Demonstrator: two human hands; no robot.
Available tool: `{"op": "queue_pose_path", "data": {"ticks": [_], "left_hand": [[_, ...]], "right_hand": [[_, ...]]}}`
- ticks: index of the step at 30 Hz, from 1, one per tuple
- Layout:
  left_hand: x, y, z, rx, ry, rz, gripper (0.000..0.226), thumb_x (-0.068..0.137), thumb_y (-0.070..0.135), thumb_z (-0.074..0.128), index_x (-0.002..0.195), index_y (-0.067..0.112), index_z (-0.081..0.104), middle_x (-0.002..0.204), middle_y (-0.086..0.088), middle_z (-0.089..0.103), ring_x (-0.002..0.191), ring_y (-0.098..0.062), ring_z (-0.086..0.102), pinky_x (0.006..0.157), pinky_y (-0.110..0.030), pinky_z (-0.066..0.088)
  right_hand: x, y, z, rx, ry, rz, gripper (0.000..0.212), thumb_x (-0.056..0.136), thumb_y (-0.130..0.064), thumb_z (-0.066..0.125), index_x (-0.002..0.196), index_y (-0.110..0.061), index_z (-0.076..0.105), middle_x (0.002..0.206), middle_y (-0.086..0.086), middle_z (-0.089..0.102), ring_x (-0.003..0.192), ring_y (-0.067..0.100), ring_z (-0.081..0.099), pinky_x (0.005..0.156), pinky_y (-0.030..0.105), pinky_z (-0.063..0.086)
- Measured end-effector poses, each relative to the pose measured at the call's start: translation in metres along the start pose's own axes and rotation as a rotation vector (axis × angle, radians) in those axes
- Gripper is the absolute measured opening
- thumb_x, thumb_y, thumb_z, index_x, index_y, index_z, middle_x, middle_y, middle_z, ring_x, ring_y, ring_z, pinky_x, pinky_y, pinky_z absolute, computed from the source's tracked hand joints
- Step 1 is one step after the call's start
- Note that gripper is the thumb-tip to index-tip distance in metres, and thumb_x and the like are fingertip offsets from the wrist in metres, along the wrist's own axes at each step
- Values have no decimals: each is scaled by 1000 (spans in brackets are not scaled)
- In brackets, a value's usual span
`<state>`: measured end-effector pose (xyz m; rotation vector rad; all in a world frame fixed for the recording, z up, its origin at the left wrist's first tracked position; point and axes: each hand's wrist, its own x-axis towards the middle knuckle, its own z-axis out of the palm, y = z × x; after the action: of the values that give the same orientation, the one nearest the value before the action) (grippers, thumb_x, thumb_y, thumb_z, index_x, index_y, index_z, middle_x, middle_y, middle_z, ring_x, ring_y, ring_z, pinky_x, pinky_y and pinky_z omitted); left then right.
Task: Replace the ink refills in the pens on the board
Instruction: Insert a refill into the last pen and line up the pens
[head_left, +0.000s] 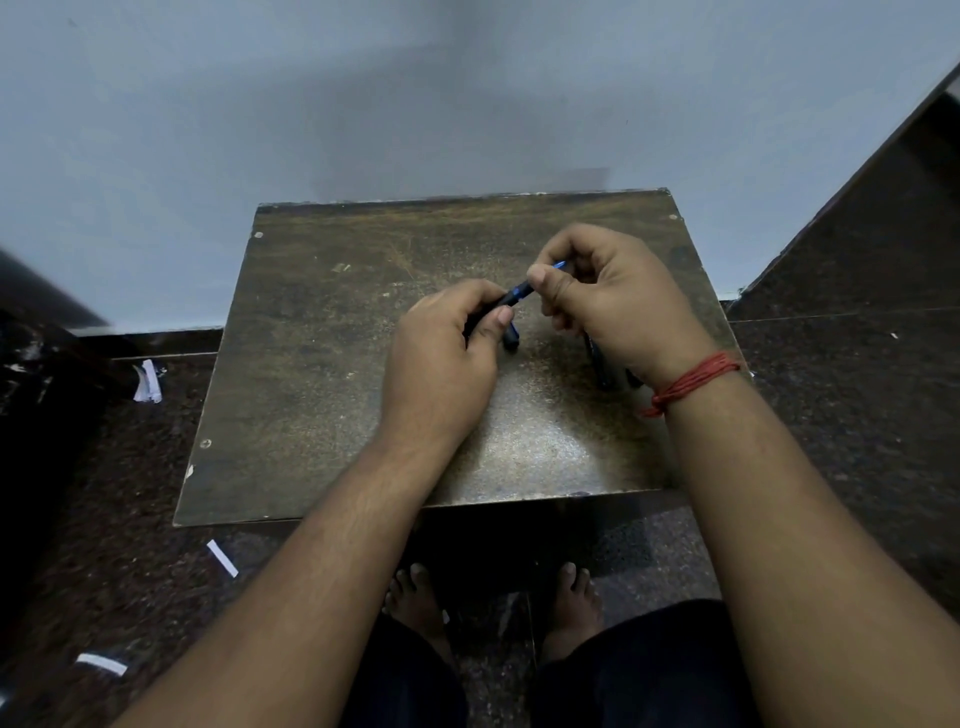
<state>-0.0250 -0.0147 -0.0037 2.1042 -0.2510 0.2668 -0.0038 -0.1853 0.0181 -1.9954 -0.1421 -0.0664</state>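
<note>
A blue pen (519, 294) is held between both hands above the worn brown board (322, 374). My left hand (441, 358) is closed around its dark lower end. My right hand (608, 301) pinches the upper end, where a thin blue tip shows past the thumb. A dark pen part (511, 339) lies on the board just below the held pen. More dark pens (602, 369) lie under my right wrist, mostly hidden by it.
The board sits on a low stand against a pale wall (363, 104). Dark speckled floor (857, 395) surrounds it. White paper scraps (148, 382) and a paper strip (222, 558) lie on the floor at left. My bare feet (415, 597) are below the board's front edge.
</note>
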Motion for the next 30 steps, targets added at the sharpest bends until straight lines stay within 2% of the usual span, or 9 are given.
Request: {"op": "queue_pose_path", "data": {"ticks": [5,9,12,17,19,21,23,26,30], "left_hand": [[0,2,0,11,4,10,8,94,22,64,98,24,71,81,16,67,84,-10,62,76,-39,52],[0,4,0,4,3,6,8,94,22,64,98,24,71,81,16,67,84,-9,62,76,-38,52],[0,4,-1,6,-1,2,8,94,22,64,97,24,71,81,18,67,84,-5,62,76,-36,52],[-1,4,0,13,3,1,7,94,23,64,97,24,70,80,18,66,84,-8,62,76,-37,52],[-1,4,0,11,5,1,7,94,23,64,97,25,70,80,17,66,84,-9,62,75,-38,52],[0,4,1,5,9,-5,7,94,23,64,97,25,71,80,16,66,84,-9,62,75,-38,52],[0,4,0,-1,16,-7,7,94,23,64,97,25,70,81,15,67,83,-9,63,75,-39,52],[0,2,0,6,12,-1,7,94,23,64,97,24,71,82,15,67,85,-9,63,77,-41,53],[-1,3,1,3,8,2,8,94,23,65,98,23,71,81,17,67,85,-9,63,78,-39,52]], "right_hand": [[-1,-1,1,-85,67,25,33,91,-49,66,71,-23,59,52,-8,60,47,5,52,51,25,44],[-2,1,-3,186,8,-24,6,94,-18,69,96,-19,63,79,3,67,63,13,65,60,31,56],[-1,3,-2,167,-17,-56,8,94,-8,66,91,-16,66,77,3,66,65,15,65,62,33,55],[1,1,3,-145,92,5,36,92,-52,63,68,-25,60,57,-6,59,53,9,55,55,28,46],[-1,0,4,-155,116,12,43,90,-59,60,70,-22,61,59,-6,59,53,9,54,55,28,46],[-2,0,2,24,104,23,33,91,-49,64,85,-17,64,70,-1,63,57,10,59,54,28,50],[-1,2,-1,176,31,-36,10,95,-24,67,100,-16,64,82,7,64,66,14,64,59,29,55],[0,5,-1,143,-34,-75,7,93,-9,66,95,-16,66,80,8,65,69,17,64,66,36,57],[0,2,4,-95,71,8,29,93,-44,67,72,-24,62,59,-6,61,53,7,56,56,28,49]]}}
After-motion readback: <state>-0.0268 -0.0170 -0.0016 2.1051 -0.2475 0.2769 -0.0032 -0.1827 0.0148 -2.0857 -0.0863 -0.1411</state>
